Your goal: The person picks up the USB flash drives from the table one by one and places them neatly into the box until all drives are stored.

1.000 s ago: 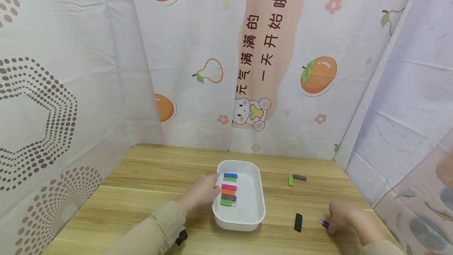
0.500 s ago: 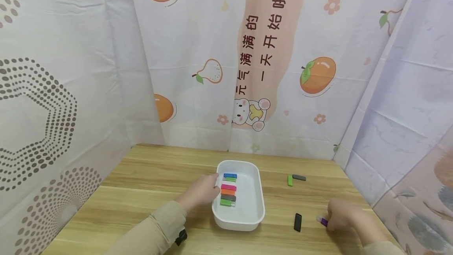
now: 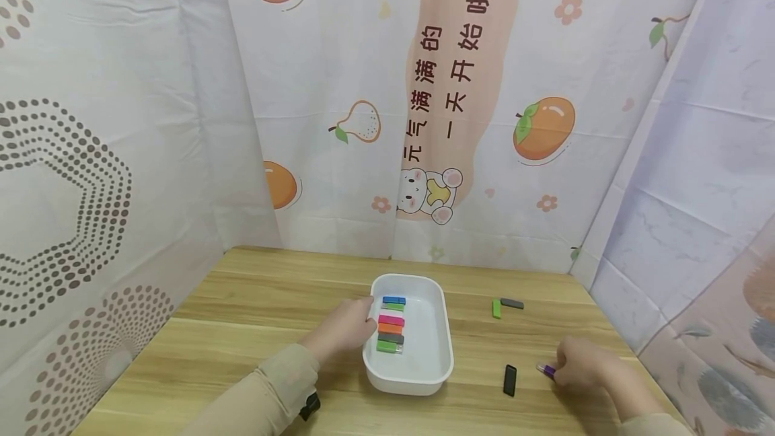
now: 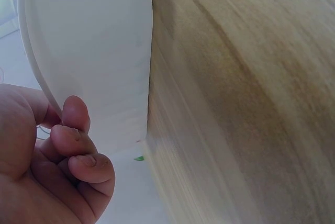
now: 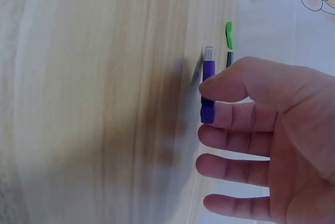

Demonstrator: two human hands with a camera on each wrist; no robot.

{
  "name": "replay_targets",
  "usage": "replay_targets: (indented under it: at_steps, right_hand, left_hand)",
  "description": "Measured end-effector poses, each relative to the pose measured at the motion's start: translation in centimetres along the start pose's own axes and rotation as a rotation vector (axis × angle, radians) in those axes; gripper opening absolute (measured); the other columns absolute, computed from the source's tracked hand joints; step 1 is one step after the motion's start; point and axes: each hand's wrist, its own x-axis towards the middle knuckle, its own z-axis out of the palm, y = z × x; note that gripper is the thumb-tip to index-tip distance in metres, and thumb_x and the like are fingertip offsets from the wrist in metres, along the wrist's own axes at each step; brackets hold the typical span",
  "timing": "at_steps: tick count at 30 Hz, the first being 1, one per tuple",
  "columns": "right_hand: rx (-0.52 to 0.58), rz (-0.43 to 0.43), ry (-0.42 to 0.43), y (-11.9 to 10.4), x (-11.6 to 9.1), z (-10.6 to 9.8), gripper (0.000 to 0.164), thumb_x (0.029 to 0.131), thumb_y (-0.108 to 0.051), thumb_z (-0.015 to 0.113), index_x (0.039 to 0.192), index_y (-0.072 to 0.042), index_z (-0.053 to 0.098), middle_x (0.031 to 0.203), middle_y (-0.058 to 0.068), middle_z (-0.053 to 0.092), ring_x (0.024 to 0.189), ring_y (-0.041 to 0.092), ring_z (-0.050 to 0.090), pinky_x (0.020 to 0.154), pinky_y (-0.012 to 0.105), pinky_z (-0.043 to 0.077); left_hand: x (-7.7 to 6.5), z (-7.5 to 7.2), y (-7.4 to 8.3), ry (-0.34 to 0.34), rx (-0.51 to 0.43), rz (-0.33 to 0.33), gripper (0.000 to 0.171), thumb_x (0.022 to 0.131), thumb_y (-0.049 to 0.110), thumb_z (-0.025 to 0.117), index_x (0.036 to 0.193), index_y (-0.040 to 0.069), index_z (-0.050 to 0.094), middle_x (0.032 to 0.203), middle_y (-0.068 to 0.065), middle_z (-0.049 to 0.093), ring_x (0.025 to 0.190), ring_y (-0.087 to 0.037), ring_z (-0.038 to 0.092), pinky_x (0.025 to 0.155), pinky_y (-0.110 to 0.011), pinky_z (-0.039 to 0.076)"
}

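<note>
My left hand [image 3: 345, 327] pinches the left rim of a white plastic tub [image 3: 418, 382], its fingers curled over the edge in the left wrist view. Inside the tub, along its left side, lies a column of several USB sticks, among them a blue one [image 3: 394, 300], a pink one [image 3: 391, 320] and an orange one [image 3: 390, 329]. At the right, my right hand [image 3: 584, 365] holds a purple USB stick [image 5: 208, 69] between thumb and index finger, its clear-capped end pointing away from the palm. The other fingers of that hand are extended.
On the wooden table [image 3: 272, 288], a black USB stick [image 3: 510, 380] lies between the tub and my right hand. Farther back are a green stick [image 3: 496, 308] and a dark grey one [image 3: 512, 303]. Printed curtains [image 3: 339, 187] enclose the table's back and sides.
My right hand has shifted slightly left with the purple USB stick, toward the black one. The left hand and the tub have stayed in place.
</note>
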Motion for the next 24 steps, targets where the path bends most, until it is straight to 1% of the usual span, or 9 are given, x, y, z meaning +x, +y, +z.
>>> replay_targets:
  at_steps: [3, 4, 7, 13, 19, 24]
  right_hand:
    - [0.024, -0.001, -0.005, -0.2, 0.1, -0.2, 0.014, 0.071, -0.011, 0.075, 0.071, -0.01, 0.061, 0.067, 0.0, 0.057, 0.063, 0.019, 0.051, 0.055, 0.032, 0.044]
    - [0.027, -0.007, -0.003, -0.3, 0.2, -0.2, 0.013, 0.071, -0.012, 0.075, 0.072, -0.01, 0.062, 0.068, 0.0, 0.058, 0.065, 0.019, 0.053, 0.057, 0.034, 0.046]
    - [0.024, -0.025, 0.009, -0.4, 0.4, -0.3, 0.01, 0.071, -0.012, 0.074, 0.075, -0.012, 0.065, 0.071, -0.002, 0.059, 0.067, 0.019, 0.054, 0.059, 0.036, 0.048]
    - [-0.014, -0.043, 0.06, -0.5, 0.8, -0.5, 0.01, 0.07, -0.014, 0.072, 0.076, -0.016, 0.065, 0.072, -0.003, 0.057, 0.065, 0.019, 0.051, 0.054, 0.035, 0.043]
    - [-0.048, -0.092, 0.105, -0.5, 1.2, -0.9, 0.012, 0.075, -0.018, 0.077, 0.077, -0.018, 0.065, 0.07, -0.005, 0.056, 0.063, 0.016, 0.05, 0.054, 0.034, 0.043]
    - [-0.044, -0.085, 0.119, -1.0, 1.5, -1.3, 0.012, 0.079, -0.019, 0.078, 0.079, -0.018, 0.066, 0.069, -0.005, 0.055, 0.06, 0.015, 0.05, 0.052, 0.032, 0.041]
  left_hand:
    - [0.0, 0.1, 0.0, 0.002, 0.004, 0.004, 0.055, 0.1, 0.019, 0.061, 0.148, -0.005, 0.047, 0.146, -0.021, 0.053, 0.1, -0.021, 0.059, 0.098, -0.046, 0.051]
    - [0.0, 0.1, -0.1, 0.003, 0.009, 0.007, 0.055, 0.1, 0.019, 0.061, 0.148, -0.006, 0.047, 0.146, -0.021, 0.053, 0.101, -0.021, 0.059, 0.101, -0.047, 0.05]
    - [0.0, 0.1, 0.0, 0.004, 0.009, 0.014, 0.055, 0.1, 0.018, 0.061, 0.147, -0.006, 0.047, 0.146, -0.022, 0.053, 0.101, -0.021, 0.058, 0.104, -0.051, 0.046]
    - [-0.1, 0.1, 0.0, 0.003, 0.01, 0.013, 0.055, 0.1, 0.018, 0.061, 0.147, -0.007, 0.047, 0.145, -0.022, 0.053, 0.103, -0.021, 0.059, 0.106, -0.054, 0.043]
    - [-0.1, 0.1, 0.0, 0.003, 0.008, 0.011, 0.055, 0.1, 0.018, 0.062, 0.147, -0.007, 0.047, 0.146, -0.023, 0.053, 0.104, -0.021, 0.059, 0.106, -0.055, 0.043]
    - [0.0, 0.0, 0.1, 0.003, 0.01, 0.008, 0.055, 0.1, 0.018, 0.061, 0.147, -0.006, 0.047, 0.146, -0.023, 0.053, 0.101, -0.022, 0.058, 0.105, -0.053, 0.045]
